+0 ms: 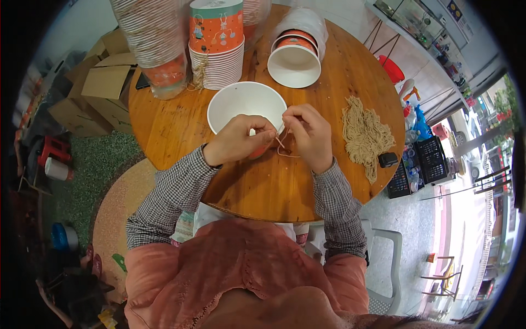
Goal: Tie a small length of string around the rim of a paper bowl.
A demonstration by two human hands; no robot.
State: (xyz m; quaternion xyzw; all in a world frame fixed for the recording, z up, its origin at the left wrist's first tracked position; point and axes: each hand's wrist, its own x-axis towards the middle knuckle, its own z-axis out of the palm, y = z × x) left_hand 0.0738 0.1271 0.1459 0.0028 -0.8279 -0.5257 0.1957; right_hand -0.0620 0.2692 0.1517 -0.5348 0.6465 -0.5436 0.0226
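Mid-tie, I'd say — my left hand (236, 140) and right hand (308, 134) both pinch closed on a thin string (285, 149) at the near rim of the white paper bowl (244, 101) on the bench (263, 186). Next likely needs steady tension.

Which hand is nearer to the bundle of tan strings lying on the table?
Right. The right hand is at the paper bowl's rim, just left of the string bundle. The left hand is farther left, against the bowl's near side.
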